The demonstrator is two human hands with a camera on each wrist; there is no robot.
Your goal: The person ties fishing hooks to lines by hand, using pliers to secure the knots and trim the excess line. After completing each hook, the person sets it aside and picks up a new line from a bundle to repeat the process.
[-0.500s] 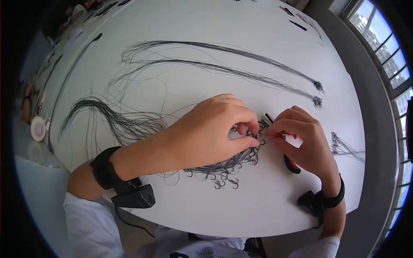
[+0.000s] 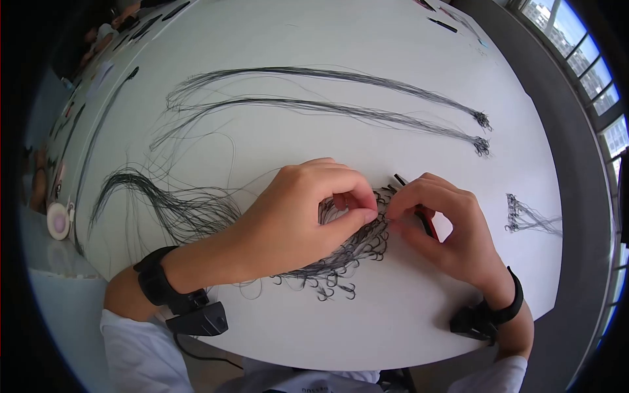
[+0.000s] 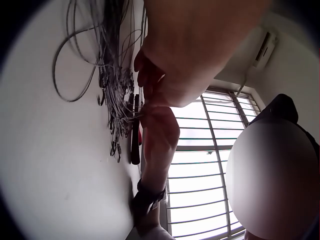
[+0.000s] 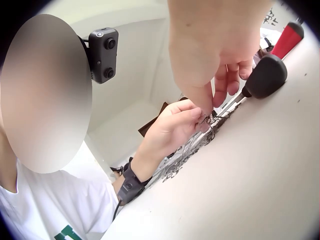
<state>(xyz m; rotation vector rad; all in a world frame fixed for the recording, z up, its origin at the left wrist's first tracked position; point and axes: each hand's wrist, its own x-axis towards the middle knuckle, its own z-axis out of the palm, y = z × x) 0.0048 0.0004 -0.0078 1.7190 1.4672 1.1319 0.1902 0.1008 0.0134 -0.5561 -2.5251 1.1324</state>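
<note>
Dark hooks on thin lines (image 2: 329, 269) lie in a thick bundle beneath and beside my left hand (image 2: 304, 213). Thumb and forefinger of that hand pinch a small dark hook (image 4: 208, 120) at the bundle's right end. My right hand (image 2: 449, 226) is just to the right, its thumb and forefinger brought together on the same small piece; the exact grip is too small to make out. Under the right hand are pliers with red and black handles (image 2: 427, 223), seen also in the right wrist view as pliers handles (image 4: 267, 77), not held.
Two long hook bundles (image 2: 367, 78) (image 2: 354, 112) stretch across the table behind the hands. A smaller bundle (image 2: 517, 214) lies at the right. A white and pink spool (image 2: 58, 221) sits at the left edge, and a black pen-like tool (image 2: 442, 25) lies at the back right.
In the head view, both hands and the nearby hooks appear slightly farther left and lower, as the view has shifted. The two hands' fingertips remain close together.
</note>
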